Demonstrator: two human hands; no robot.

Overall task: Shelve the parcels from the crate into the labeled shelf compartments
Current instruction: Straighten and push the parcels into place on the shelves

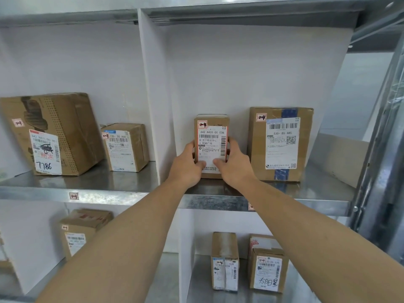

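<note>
The small box [211, 131] stands up straight on the top shelf [323, 191]. It is in the space on the right, just next to the white wall [153, 95] that splits the shelf in two. Both hands are on the box. The left grip [188, 165] is clamped on its left side, with the fingers curled round the edge and the thumb on the front. The right grip [235, 164] is clamped on its right side in the same way. The box has a white paper with black lines on its front and a little tag [202, 124] in the top corner that says 1-4. A bigger box [282, 143] with blue tape stands near it on the right, not touching, and has the same kind of tag. In the left space sit a large box [54, 132] and a brown box [125, 147] side by side. A sticker [73, 196] is on the shelf edge below them. On the shelf underneath, two more boxes [225, 261] stand close together under the right space, and another box [83, 228] sits on the left, partly behind an arm.
</note>
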